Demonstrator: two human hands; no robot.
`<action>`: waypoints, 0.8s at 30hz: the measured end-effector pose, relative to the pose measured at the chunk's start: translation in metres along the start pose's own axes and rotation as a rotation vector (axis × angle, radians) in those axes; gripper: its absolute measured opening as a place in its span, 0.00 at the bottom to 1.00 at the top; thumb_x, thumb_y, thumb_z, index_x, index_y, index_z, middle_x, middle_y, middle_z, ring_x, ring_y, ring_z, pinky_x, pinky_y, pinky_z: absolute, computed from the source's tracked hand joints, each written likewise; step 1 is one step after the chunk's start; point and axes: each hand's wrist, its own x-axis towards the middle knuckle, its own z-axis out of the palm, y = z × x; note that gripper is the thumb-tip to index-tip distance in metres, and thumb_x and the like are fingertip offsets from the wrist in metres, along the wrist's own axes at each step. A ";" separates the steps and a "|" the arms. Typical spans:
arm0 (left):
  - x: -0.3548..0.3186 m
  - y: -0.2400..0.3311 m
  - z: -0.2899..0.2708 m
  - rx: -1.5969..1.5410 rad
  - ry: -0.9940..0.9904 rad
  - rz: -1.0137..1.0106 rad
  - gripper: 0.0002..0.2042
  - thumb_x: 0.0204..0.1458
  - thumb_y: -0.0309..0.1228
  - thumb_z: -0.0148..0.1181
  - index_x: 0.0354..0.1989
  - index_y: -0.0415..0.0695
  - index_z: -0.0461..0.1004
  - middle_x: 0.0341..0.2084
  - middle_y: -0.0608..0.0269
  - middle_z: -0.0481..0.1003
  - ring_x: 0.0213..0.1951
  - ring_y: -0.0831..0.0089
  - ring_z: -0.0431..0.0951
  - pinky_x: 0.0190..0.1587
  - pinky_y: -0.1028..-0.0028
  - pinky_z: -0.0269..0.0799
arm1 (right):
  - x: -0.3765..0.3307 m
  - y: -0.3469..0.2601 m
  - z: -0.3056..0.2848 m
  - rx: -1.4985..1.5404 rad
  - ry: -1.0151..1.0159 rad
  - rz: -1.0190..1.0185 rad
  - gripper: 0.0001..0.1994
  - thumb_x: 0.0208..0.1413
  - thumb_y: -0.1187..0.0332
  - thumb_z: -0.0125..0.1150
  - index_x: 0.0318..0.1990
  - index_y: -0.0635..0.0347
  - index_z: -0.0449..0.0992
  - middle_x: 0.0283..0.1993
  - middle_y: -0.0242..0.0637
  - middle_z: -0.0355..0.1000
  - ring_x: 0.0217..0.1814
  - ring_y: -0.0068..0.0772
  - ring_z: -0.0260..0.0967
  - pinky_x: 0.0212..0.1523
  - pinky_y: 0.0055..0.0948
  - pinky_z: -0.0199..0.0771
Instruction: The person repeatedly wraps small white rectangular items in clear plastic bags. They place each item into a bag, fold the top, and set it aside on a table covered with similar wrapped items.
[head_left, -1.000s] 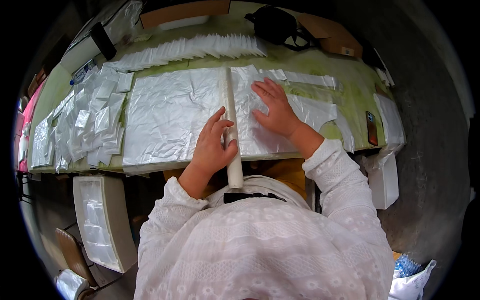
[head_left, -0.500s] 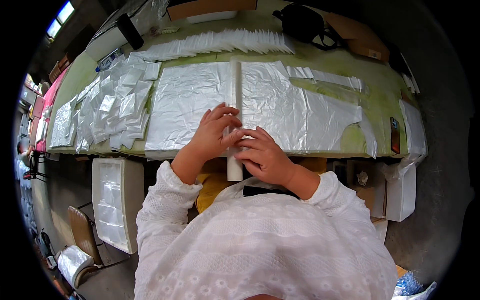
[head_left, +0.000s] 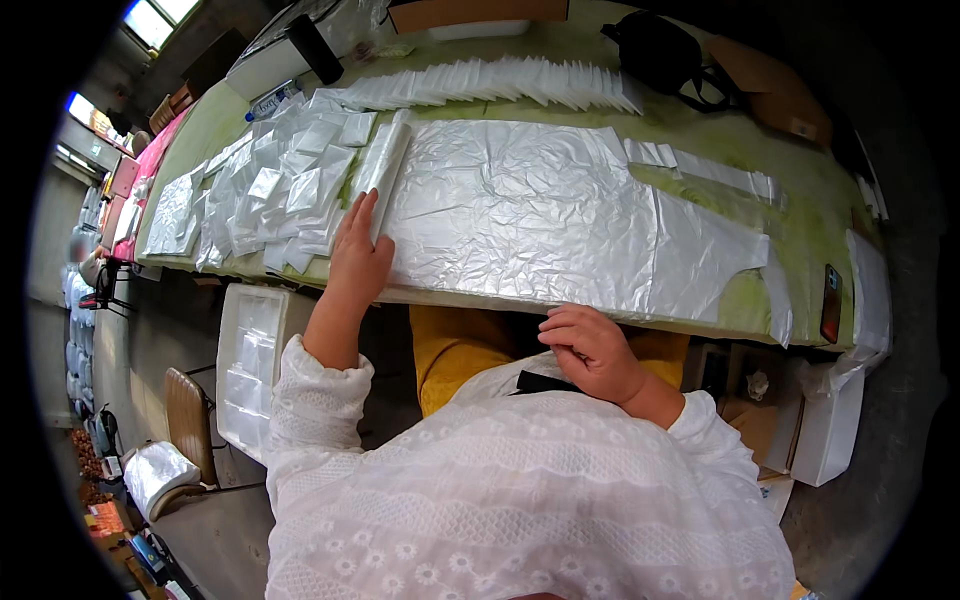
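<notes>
A large, shiny translucent plastic bag [head_left: 520, 210] with strip-like handles lies flat and creased on the table before me. Along its left side runs a long narrow roll [head_left: 385, 155]; whether film covers a tube there I cannot tell. My left hand [head_left: 362, 250] rests on the near end of this roll, fingers stretched out and flat, hiding that end. My right hand [head_left: 592, 345] hovers off the table's near edge above my lap, fingers loosely bent and nothing visible in them.
Left of the bag lies a heap of small folded plastic bags [head_left: 290, 190]. Behind stands a long row of white packets [head_left: 500, 82]. A phone [head_left: 831, 303] lies at the right, a black bag [head_left: 655, 50] at the back. A white box [head_left: 255, 370] stands below left.
Both hands were together on a white tube at the film's middle. My left hand has moved left with the roll; my right hand has drawn back right, off it. The view has shifted.
</notes>
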 end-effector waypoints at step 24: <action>-0.025 0.171 0.071 -1.400 -0.309 -0.559 0.42 0.59 0.24 0.52 0.79 0.55 0.35 0.52 0.51 0.72 0.42 0.64 0.77 0.41 0.63 0.79 | 0.012 -0.030 0.009 0.829 -0.100 0.899 0.42 0.61 0.75 0.64 0.76 0.60 0.42 0.59 0.44 0.69 0.60 0.30 0.70 0.60 0.34 0.73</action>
